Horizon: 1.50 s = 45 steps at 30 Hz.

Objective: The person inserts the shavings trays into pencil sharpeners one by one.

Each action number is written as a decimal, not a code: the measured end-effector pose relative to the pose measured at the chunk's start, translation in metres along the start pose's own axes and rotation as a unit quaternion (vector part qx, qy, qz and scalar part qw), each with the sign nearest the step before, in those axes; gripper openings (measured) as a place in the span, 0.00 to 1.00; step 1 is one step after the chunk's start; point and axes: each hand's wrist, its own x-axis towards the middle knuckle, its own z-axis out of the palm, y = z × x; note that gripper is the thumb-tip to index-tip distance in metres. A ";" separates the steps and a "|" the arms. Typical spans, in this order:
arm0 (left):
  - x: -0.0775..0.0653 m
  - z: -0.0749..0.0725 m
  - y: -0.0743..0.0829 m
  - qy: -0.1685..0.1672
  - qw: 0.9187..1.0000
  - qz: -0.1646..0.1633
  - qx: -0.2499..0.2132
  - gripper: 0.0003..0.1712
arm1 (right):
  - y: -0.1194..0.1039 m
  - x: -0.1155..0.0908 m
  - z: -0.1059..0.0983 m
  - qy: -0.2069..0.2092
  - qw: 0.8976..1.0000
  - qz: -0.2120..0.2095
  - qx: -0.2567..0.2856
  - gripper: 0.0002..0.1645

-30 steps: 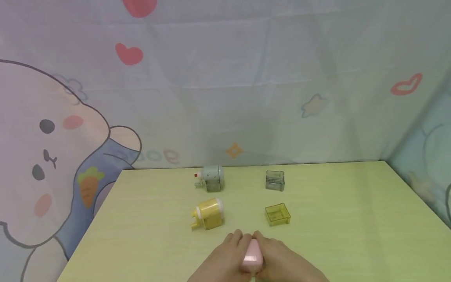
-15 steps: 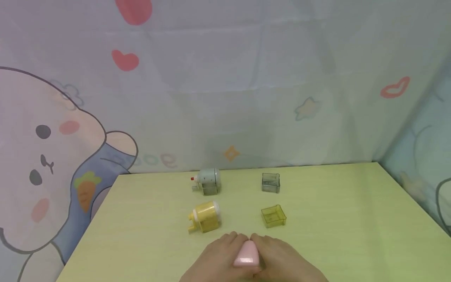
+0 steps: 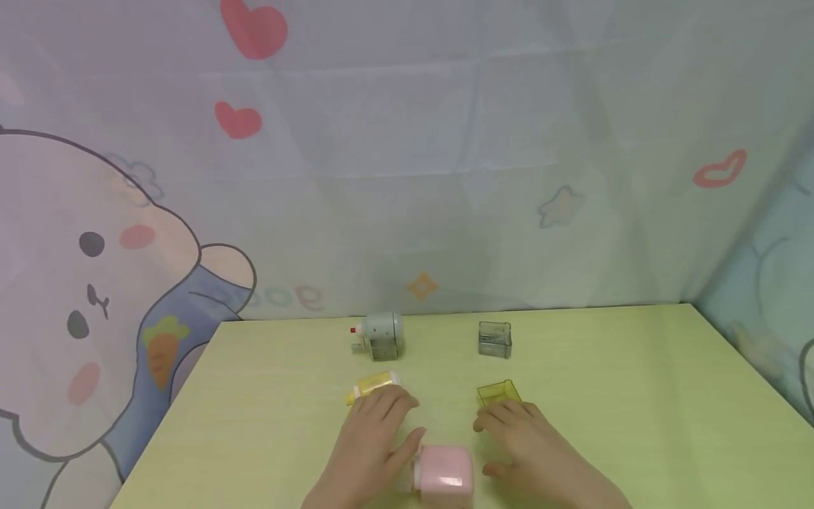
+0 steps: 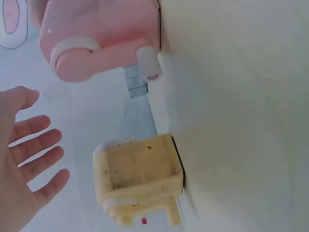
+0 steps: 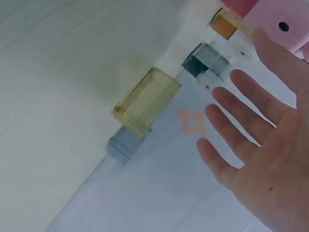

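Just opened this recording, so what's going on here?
A person has a pink crank-handled device standing on the table, with the left hand and right hand on either side of it. Both hands are open and neither grips it. Beyond the left hand sit a yellow device and, farther back, a grey device. Beyond the right hand are a see-through yellow container and, behind that, a grey container.

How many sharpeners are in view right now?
3: the pink sharpener between the left hand and right hand; the yellow sharpener, partly hidden behind the left hand in the head view; and the grey sharpener near the table's far edge.
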 end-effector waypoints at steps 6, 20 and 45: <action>-0.001 0.000 -0.012 -0.002 0.999 -0.014 0.029 0.19 | 0.015 -0.002 0.003 0.040 0.999 -0.003 -0.031 0.27; -0.003 0.004 -0.036 -0.041 0.995 -0.079 0.046 0.33 | 0.033 -0.006 0.006 0.011 0.998 0.057 -0.024 0.45; 0.000 0.016 -0.066 -0.111 0.985 -0.130 -0.025 0.52 | 0.055 0.011 0.009 -0.032 0.994 0.095 0.042 0.48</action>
